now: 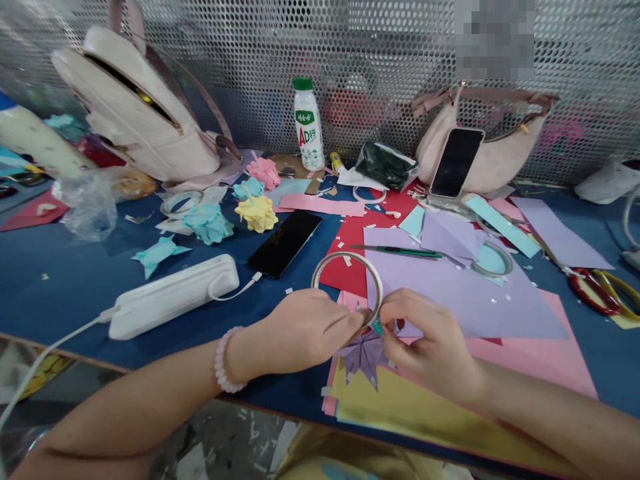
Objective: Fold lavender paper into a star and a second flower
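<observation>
A roll of tape (377, 283) is held up on its edge by the left hand (300, 330), its lower rim gripped between curled fingers and thumb, above the near edge of the blue table (80, 280); the fingers of the right hand (435, 347) are curled in a loose pinch beside that rim, but whether a strip of tape is caught between them cannot be told. Just below the hands a folded purple paper star (364, 357) is seen, its points directed towards the table edge, over the yellow sheet (400, 400); its upper part is hidden, and whether it is touched by either hand is unclear. The roll is judged light and fairly stiff, best gripped across the rim with the sticky face kept off the fingers; any freed strip would probably be limp, clingy and easily creased. The star is judged almost weightless and easily crushed; it is best taken lightly near its thicker folded middle, since its thin tips would bend under pressure. Beyond the roll, the slim cutter (403, 251) lies across the large purple sheet (450, 300); the black phone (286, 243) is laid flat to the left.
</observation>
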Motion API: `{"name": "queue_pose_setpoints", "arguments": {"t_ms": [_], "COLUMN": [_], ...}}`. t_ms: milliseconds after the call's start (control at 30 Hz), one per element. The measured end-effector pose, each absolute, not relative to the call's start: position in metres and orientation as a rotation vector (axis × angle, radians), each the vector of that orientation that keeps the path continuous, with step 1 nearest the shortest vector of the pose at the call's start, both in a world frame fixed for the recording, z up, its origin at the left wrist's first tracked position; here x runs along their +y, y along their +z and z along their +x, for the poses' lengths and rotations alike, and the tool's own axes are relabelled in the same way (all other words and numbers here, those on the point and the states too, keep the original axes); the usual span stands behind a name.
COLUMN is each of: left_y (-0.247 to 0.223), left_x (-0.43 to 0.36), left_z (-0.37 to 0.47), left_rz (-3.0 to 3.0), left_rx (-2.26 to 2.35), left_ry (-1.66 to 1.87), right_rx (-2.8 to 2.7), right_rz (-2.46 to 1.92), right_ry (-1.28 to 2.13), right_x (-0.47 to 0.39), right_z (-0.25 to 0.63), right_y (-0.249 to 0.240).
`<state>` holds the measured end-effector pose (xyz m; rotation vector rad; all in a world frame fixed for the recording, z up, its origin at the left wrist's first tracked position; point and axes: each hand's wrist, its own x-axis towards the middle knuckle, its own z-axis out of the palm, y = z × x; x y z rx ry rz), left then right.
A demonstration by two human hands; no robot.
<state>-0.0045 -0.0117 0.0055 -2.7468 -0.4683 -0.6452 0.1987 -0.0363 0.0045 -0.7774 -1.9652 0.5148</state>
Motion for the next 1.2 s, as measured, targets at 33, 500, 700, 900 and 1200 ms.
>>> {"name": "queue_pose_setpoints", "arguments": {"t_ms": [33, 500, 700, 900, 1200], "left_y": [0.006, 0.004, 0.005, 0.007, 0.01], "left_x": [-0.012, -0.011, -0.01, -0.011, -0.007], "left_z": [-0.004, -0.003, -0.002, -0.001, -0.004], "left_rz": [-2.747, -2.689, -2.679, -2.688, -2.67], "left_rx": [-0.471, -0.455, -0.473, -0.465, -0.574], "left_ry": [-0.634, -0.613, -0.593, -0.577, -0.6], "right_rx": [-1.966, -1.978, -1.995, -2.009, -2.044], "right_rz": [-0.778, -0.791, -0.788, -0.8, -0.845], "right_ry": [0.512, 0.481, 0.467, 0.464, 0.522], "right_x": [-0.036, -0.034, -0.032, -0.032, -0.022], "right_z": [0.199, 0.199, 0.201, 0.2, 0.211], "right_y": [0.004, 0.002, 0.004, 0.002, 0.003]}}
